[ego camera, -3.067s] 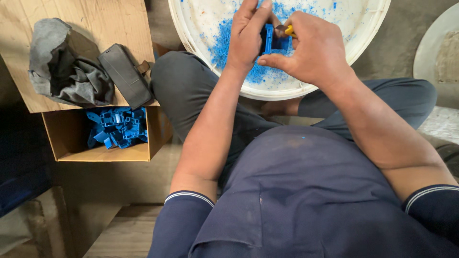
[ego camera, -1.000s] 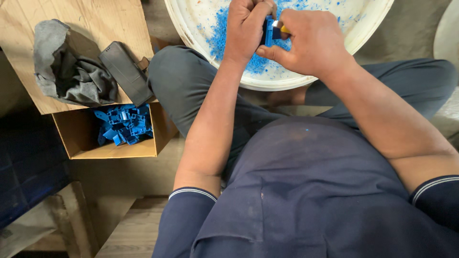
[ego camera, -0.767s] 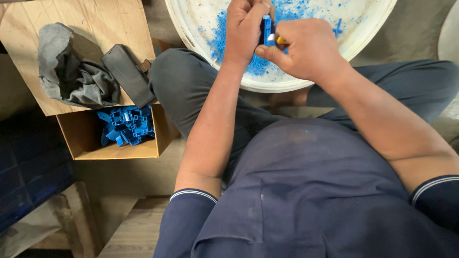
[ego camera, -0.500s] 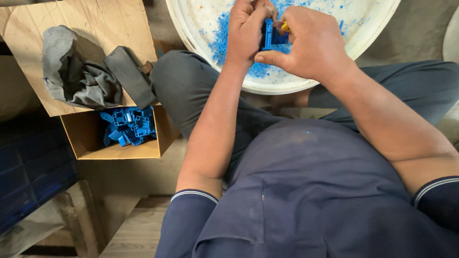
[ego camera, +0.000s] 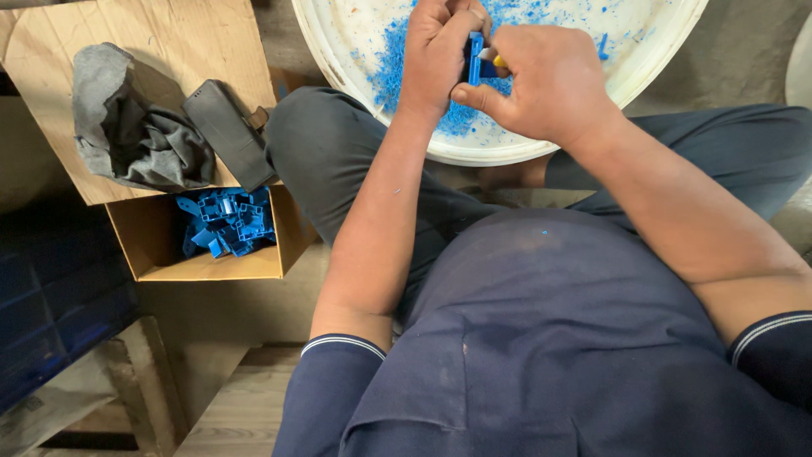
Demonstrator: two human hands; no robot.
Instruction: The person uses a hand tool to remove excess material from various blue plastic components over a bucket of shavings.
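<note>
Blue plastic piece (ego camera: 475,57), narrow and upright, is pinched between both hands over a white basin (ego camera: 651,63) dusted with blue shavings (ego camera: 406,72). Left hand (ego camera: 440,46) grips it; right hand (ego camera: 541,80) closes around a small yellow-tipped tool (ego camera: 499,61) against it.

We take this for a small workshop; a cardboard box (ego camera: 199,245) of blue plastic parts (ego camera: 227,222) sits at left; blue shavings (ego camera: 406,72) litter a white basin (ego camera: 355,34) far ahead; rough concrete floor (ego camera: 744,59), bare timber (ego camera: 152,381) near left.
</note>
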